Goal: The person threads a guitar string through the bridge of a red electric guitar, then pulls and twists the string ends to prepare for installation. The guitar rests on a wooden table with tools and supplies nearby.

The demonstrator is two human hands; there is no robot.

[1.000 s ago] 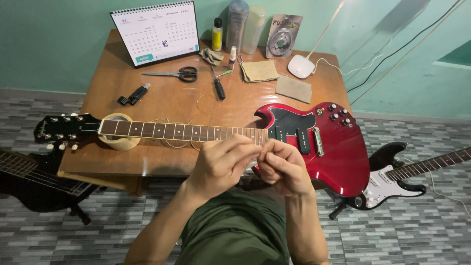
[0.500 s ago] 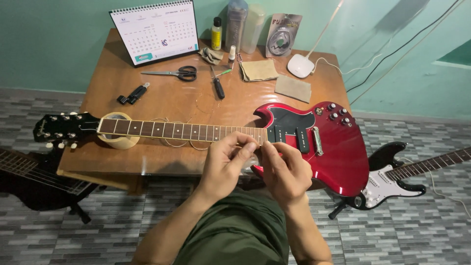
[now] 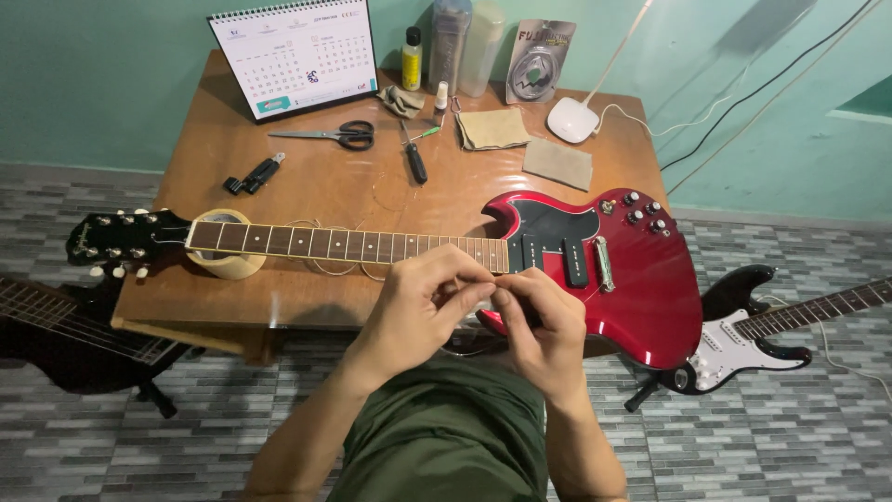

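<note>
A red electric guitar point(image 3: 632, 270) lies across the wooden table point(image 3: 307, 181), its neck point(image 3: 353, 244) resting on a roll of tape point(image 3: 223, 256) and its black headstock point(image 3: 116, 237) past the left edge. My left hand point(image 3: 418, 307) and my right hand point(image 3: 544, 325) meet just in front of the guitar body, near the end of the neck. Their fingertips pinch together on something thin, apparently a guitar string, too fine to make out. Loose string loops point(image 3: 325, 265) lie under the neck.
On the table stand a desk calendar point(image 3: 293, 56), scissors point(image 3: 339, 136), a screwdriver point(image 3: 413, 160), a black tool point(image 3: 255, 174), bottles point(image 3: 451, 42), cloths point(image 3: 492, 128), a string packet point(image 3: 539, 60) and a white lamp base point(image 3: 571, 119). Other guitars rest at left point(image 3: 46, 325) and right point(image 3: 771, 325).
Both hands have stayed together in front of the guitar, shifting slightly; the fingers have worked the thin item between them. The guitar has not moved.
</note>
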